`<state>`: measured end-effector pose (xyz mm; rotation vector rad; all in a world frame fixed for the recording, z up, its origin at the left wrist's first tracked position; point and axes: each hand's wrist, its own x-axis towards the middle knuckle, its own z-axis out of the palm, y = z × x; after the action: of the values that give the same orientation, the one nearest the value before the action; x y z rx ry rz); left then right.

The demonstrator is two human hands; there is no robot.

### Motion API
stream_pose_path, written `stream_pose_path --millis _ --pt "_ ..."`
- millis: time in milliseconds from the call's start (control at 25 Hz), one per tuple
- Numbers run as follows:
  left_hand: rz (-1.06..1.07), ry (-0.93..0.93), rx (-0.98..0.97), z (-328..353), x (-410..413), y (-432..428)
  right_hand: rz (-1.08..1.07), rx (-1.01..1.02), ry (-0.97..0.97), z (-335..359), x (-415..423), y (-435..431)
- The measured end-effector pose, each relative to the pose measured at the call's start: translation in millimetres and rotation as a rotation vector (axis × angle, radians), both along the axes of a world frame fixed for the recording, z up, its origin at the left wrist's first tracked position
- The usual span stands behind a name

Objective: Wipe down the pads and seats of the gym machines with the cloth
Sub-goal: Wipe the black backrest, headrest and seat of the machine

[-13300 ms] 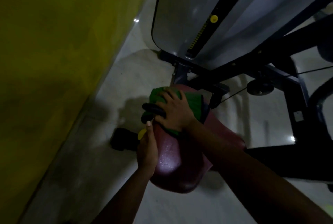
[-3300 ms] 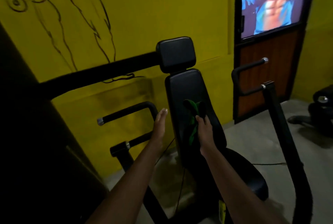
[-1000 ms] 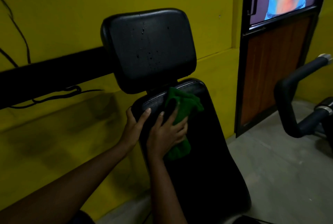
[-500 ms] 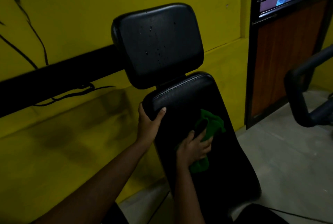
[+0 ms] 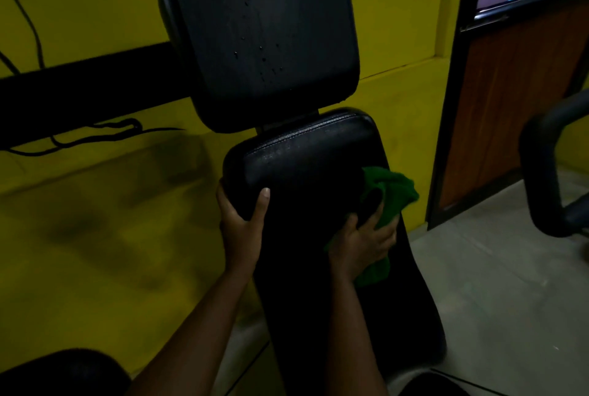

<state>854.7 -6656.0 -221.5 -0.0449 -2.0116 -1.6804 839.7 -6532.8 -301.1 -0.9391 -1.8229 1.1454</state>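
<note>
Two black padded vinyl cushions stand before us on one machine: a squarish upper head pad [image 5: 258, 38], flecked with small drops, and just below it a long back pad [image 5: 306, 236] sloping down toward us. We count one crumpled green cloth [image 5: 393, 195], lying against the right edge of the long back pad, a little below its top.

Two bare hands are on that pad. Our left hand [image 5: 242, 226] grips its upper left corner, thumb laid on the front face and fingers wrapped behind the edge. Our right hand [image 5: 360, 242] holds the cloth, fingers curled over the bunched fabric and pressing it to the pad. Cloth shows above and below the hand.

One thick black bar [image 5: 89, 92] runs leftward from behind the head pad, and one curved black tube handle [image 5: 541, 179] stands at the right edge.

Behind is a yellow wall [image 5: 95, 252] with a thin black line [image 5: 95, 137] along it, and we cannot tell whether it is drawn or hung. To the right we see a door with a brown wood panel [image 5: 510, 102] and a pale grey floor [image 5: 494, 284]. The room is dim.
</note>
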Motion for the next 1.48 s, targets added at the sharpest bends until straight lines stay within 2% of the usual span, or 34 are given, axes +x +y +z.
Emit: stream_pose_path --millis 120,160,320,400,520,640,800,880,1000,1040,1120,1320,1480 --pt "-0.001 0.014 0.007 3 5 1 -0.005 -0.321 -0.103 5 14 0" --pt "0.0 0.016 0.005 4 6 1 0.016 -0.343 -0.087 21 10 -5" --pt "-0.011 -0.015 0.007 -1 4 0 0.185 0.057 0.067 72 -3 -20" --pt "-0.034 -0.076 0.02 -23 12 -4 0.154 0.077 0.083 55 -8 -5" --pt "-0.046 -0.219 0.069 -67 32 -9 0.014 -0.123 -0.013 -7 5 8" --pt "-0.027 -0.264 0.099 -86 34 -9 -0.044 -0.372 -0.16 -70 32 -7" --pt "-0.057 -0.293 0.12 -93 39 -8 -0.135 -0.662 -0.221 -81 41 -14" --pt "-0.051 -0.302 0.119 -94 42 -7 -0.05 -0.557 -0.205 -55 37 -36" --pt "-0.094 -0.287 0.129 -98 40 -10 0.12 -0.004 -0.008 -45 53 -92" --pt "-0.116 -0.317 0.141 -106 43 -11 0.178 0.105 0.014 -58 62 -103" --pt "-0.122 -0.379 0.151 -128 54 -12 0.202 0.138 0.006 -100 75 -105" --pt "-0.129 -0.427 0.072 -174 70 -14 -0.005 -0.22 -0.128 -174 80 -85" --pt "-0.121 -0.398 0.068 -181 73 -11 -0.092 -0.658 -0.192 -203 101 -45"
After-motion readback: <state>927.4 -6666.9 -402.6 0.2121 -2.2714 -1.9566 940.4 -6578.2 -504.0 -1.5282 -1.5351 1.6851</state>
